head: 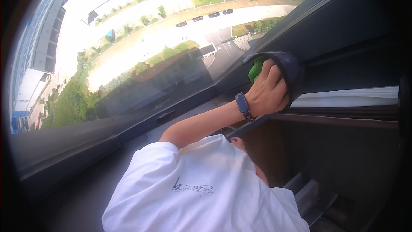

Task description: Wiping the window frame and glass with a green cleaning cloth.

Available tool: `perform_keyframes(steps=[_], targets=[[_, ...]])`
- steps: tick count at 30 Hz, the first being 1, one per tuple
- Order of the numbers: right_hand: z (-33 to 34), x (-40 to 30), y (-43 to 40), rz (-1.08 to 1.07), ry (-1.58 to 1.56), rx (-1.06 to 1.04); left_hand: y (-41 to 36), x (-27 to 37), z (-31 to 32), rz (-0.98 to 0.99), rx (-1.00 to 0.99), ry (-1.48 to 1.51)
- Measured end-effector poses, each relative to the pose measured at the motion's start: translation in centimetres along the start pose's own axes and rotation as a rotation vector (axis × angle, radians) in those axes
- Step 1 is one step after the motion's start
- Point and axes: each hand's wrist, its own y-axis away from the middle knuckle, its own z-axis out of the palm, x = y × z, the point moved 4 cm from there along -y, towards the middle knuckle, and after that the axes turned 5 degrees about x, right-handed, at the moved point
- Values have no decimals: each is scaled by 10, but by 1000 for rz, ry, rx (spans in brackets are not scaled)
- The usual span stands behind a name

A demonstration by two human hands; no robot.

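My left hand [268,87], with a dark band watch [242,103] at the wrist, reaches to the window frame. Its fingers curl around a green object [256,69] inside a dark, rounded, cup-like thing [293,71], which looks like fabric; the fingertips are hidden. The dark thing lies against or close to the frame; contact is not clear. Lower down, my right hand [238,143] shows only in part past the edge of my white T-shirt [199,180], beside a grey rail [254,123]. What it holds, if anything, is hidden.
A large window pane [167,80] fills the upper left, with a road, parked cars, trees and buildings far below outside. Its dark frame [190,101] runs diagonally and bears a handle [165,115]. Pale cloth [351,98] hangs at right. Grey step-like parts [307,193] stand at lower right.
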Motion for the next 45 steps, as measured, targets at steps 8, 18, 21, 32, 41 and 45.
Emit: perform_keyframes(steps=[8, 18, 21, 32, 41, 45], targets=[[5, 5, 0, 5, 11, 11, -26, -6, 11, 35, -77, 63], [0, -8, 1, -8, 67, 37, 27, -41, 20, 45, -254, -149], [-2, -8, 0, 6, 58, 32, 37, -49, 18, -12, -330, -112], [5, 0, 2, 8, 28, 50, -82, -2, 5, 148, 84, 13], [0, -3, -7, -20, 54, 34, 11, -30, 6, 37, -184, -176], [-3, -3, -7, -41, 115, 40, -21, -23, 4, 16, -114, -53]])
